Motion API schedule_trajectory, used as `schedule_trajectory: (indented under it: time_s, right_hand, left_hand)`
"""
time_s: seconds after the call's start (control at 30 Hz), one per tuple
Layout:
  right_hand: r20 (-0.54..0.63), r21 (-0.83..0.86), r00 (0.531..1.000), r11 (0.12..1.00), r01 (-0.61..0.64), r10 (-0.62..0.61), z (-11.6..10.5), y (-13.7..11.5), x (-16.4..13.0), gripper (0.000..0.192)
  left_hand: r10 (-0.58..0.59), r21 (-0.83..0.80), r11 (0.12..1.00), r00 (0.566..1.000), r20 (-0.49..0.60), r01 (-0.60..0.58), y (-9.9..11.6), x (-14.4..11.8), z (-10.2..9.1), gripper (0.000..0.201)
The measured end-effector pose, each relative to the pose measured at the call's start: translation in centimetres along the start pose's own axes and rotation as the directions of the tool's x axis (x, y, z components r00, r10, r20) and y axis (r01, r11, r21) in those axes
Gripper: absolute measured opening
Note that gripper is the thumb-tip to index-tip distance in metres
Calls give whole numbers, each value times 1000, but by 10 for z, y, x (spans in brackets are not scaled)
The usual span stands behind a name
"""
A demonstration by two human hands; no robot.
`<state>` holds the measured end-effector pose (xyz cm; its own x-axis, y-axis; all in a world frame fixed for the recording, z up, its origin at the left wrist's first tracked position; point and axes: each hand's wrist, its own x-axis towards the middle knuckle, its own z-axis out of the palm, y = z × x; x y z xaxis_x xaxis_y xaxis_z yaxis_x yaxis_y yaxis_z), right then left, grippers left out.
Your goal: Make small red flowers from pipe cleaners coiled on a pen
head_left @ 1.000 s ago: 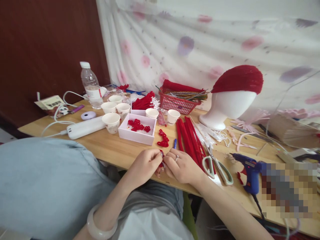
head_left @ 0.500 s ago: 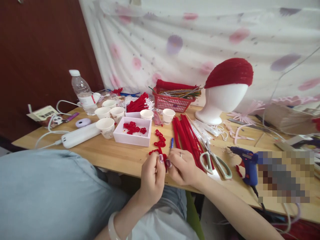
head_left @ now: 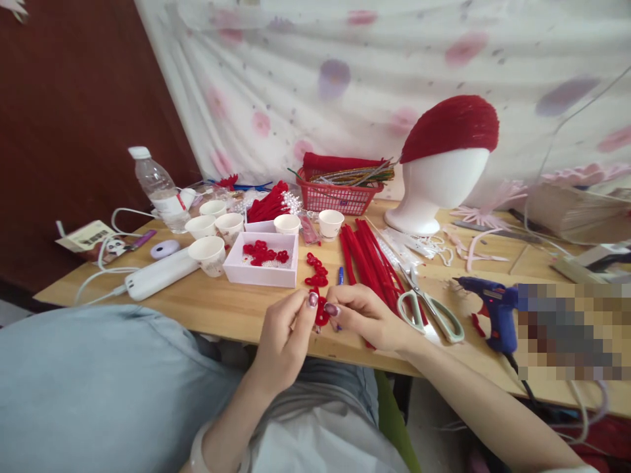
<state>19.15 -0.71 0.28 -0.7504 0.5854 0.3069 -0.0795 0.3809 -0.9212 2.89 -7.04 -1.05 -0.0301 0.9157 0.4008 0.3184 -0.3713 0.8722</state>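
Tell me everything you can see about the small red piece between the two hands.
The red piece is small, fuzzy and looped, apparently bent from red pipe cleaner like the straight stems on the table. It is held just above the table's near edge, pinched between the fingertips of the left hand and the right hand. Its lower part is hidden.

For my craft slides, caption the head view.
Both hands, left hand and right hand, pinch a red pipe-cleaner piece over a cluttered table.

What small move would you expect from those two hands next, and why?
Probably another small twist or bend. The left hand and right hand pinch one small red curled piece between their fingertips, just above the table, and similar finished pieces lie just beyond it.
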Motion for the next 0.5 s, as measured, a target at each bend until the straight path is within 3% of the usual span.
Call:
schedule_trajectory:
  time_s: [0.07,0.13,0.17,0.23,0.3,0.37,0.43,0.5]
  right_hand:
    - [4,-157,999,987,45,-45,-2,-3,1,34]
    - [13,-229,999,972,51,-50,-2,-3,1,33]
    - [8,-241,998,969,57,-56,-1,-2,2,33]
    - [-16,-223,996,972,78,-83,3,-1,3,32]
    - [-72,-150,993,985,80,-92,8,2,3,33]
    - [-123,-6,992,1000,20,-21,12,6,2,36]
    - [-113,182,990,981,-64,86,13,10,2,38]
    - [-45,319,987,939,-130,152,11,13,1,39]
  left_hand:
    - [-123,-93,986,984,129,136,3,5,-6,39]
    - [-161,-133,973,969,186,187,2,7,-5,37]
    - [-155,-133,975,975,160,177,1,6,-1,37]
    - [-104,-96,990,994,-14,102,-5,2,10,38]
    - [-48,-64,997,981,-190,36,-11,-4,23,35]
    - [42,9,999,950,-309,-42,-15,-9,33,33]
    - [143,82,989,932,-333,-123,-17,-11,35,31]
    - [210,113,976,941,-264,-186,-16,-9,29,30]
